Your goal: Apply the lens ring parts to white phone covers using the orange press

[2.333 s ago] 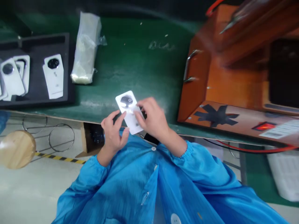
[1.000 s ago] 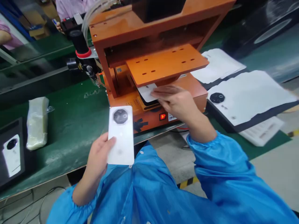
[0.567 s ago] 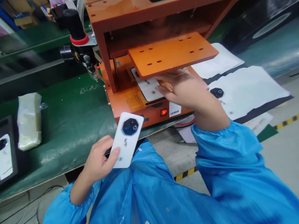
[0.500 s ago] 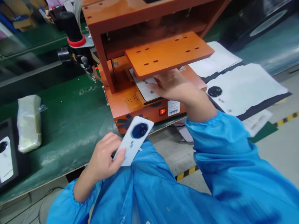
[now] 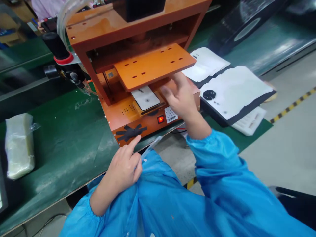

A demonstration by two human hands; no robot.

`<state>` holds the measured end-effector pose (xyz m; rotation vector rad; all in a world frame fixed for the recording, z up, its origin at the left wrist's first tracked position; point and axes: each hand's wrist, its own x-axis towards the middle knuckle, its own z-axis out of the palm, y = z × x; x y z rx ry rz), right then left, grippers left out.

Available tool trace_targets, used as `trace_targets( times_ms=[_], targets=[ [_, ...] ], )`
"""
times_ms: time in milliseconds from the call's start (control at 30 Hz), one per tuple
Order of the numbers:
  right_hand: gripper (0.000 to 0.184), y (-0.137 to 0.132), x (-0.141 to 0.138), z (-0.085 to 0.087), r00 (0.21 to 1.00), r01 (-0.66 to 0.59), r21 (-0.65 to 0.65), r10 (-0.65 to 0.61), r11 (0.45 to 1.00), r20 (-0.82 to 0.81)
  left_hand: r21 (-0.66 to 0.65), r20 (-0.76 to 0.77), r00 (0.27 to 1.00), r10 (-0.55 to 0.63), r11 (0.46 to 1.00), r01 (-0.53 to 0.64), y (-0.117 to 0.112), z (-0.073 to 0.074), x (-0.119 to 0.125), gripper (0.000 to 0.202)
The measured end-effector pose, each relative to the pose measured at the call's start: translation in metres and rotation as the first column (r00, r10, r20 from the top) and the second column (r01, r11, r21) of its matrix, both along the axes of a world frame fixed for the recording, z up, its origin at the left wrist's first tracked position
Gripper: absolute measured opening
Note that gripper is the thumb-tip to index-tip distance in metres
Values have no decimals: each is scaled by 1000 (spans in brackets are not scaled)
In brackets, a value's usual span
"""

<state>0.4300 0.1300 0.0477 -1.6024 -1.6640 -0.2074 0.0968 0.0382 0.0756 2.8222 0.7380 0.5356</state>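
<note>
We see the green bench (image 5: 71, 138) running from near left to far right, and on it the orange press (image 5: 113, 118) with its flat plate (image 5: 154, 67) up. To the right we find a near stack of white panels (image 5: 237, 89) on a dark tray (image 5: 216, 117), another stack (image 5: 206, 62) beyond it. A wrapped bundle (image 5: 19, 144) lies far to the left. Our left hand (image 5: 125, 164), near the press, grasps a thin pale panel (image 5: 151, 147) tilted nearly edge-on to us, index finger outstretched. Our right hand (image 5: 181, 97) is released, thumb parted from blurred fingers at the plate's right edge. Just left of it, a white phone panel (image 5: 145, 98) lies flat in the press, its far end hidden beneath the plate. Black tape (image 5: 132, 132) sticks to the near face, left of the lit red switch (image 5: 160, 119)
</note>
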Motion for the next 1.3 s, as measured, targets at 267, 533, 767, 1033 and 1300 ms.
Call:
trace_targets(
  times_ms=[267,533,767,1033,1300],
  targets=[
    [48,-111,-1,-71,932,355,88,-360,931,46,145,-160,984,81,988,-58,6,-13,-4,26],
    [50,-109,4,-81,935,353,130,-355,926,-12,234,-127,987,94,970,-62,7,-18,-2,32],
    [33,-133,-16,-61,952,291,213,-262,932,-158,-61,179,973,148,988,-139,1,-9,-2,25],
    [29,-190,-122,-53,695,-144,142,202,979,-690,-366,347,929,131,931,5,-22,-26,26,35],
    [31,-56,128,37,802,417,70,-331,906,-497,56,367,891,267,950,-308,1,-59,-61,27]
  ],
)
